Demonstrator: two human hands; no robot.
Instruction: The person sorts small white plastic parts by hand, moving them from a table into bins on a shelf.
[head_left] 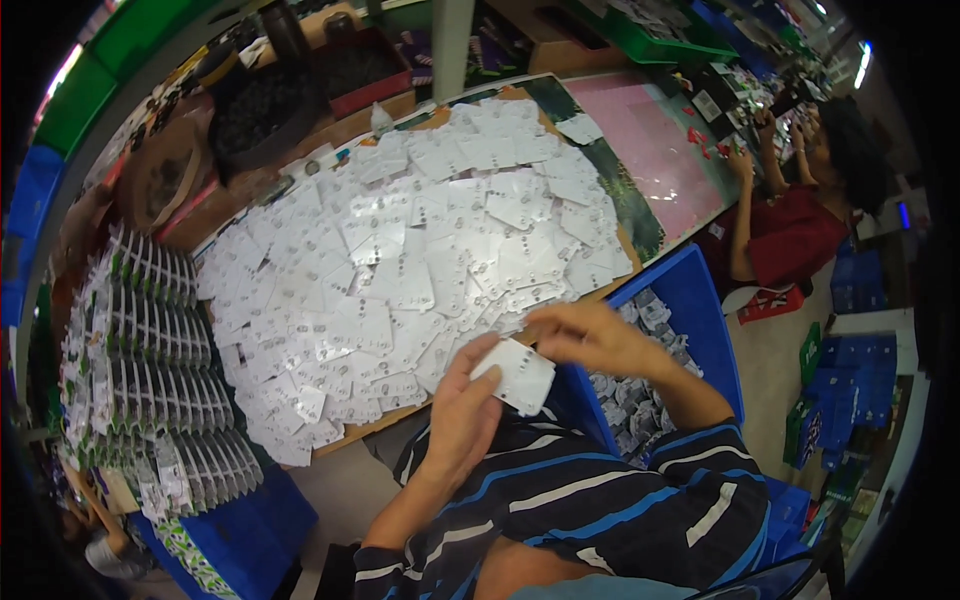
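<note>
While my left hand (466, 412) clamps a card (526, 378), apparently for individual handling, my right hand (590, 333), closure unclear, hovers near, and the next move likely needs steadiness.

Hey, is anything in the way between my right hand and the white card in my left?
Nothing visible is: your right hand is just beside the white card, which your left hand holds. Whether the fingers touch it isn't clear. The blue bin sits beneath your right forearm, not between.

Left hand (466, 412) partly hidden behind a white card (532, 385) (marks (527, 364) illegibly small)
</note>
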